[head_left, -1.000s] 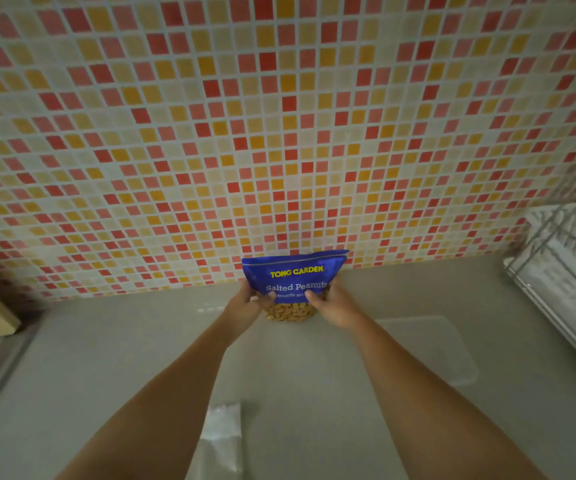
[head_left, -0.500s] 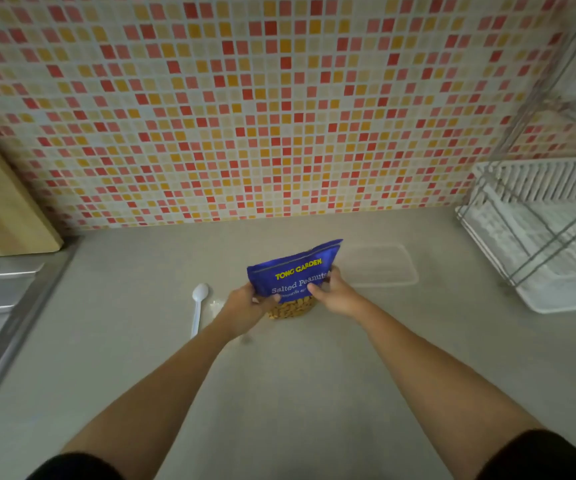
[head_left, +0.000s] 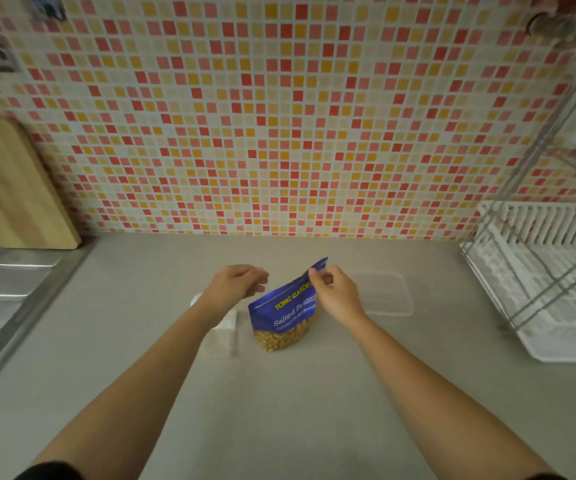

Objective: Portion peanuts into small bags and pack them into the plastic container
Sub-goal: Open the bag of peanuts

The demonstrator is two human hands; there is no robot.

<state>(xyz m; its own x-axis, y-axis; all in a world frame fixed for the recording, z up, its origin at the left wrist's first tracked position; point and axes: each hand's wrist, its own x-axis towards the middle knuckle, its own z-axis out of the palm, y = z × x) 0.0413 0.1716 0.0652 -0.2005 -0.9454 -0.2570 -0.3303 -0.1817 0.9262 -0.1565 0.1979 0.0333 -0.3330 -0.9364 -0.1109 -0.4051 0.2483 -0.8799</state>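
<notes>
Peanut bag (blue) reads "Salted Peanuts", apparently "Tong Garden".

The blue foil bag of salted peanuts stands on the grey counter. Its top edge slants up to the right, and a clear window at its base shows tan nuts. The right hand pinches 1 top corner. Just to its left, small clear plastic bags lie flat (their number is unclear). To the bag's right sits the translucent rectangular plastic container, low, with rounded corners.
</notes>
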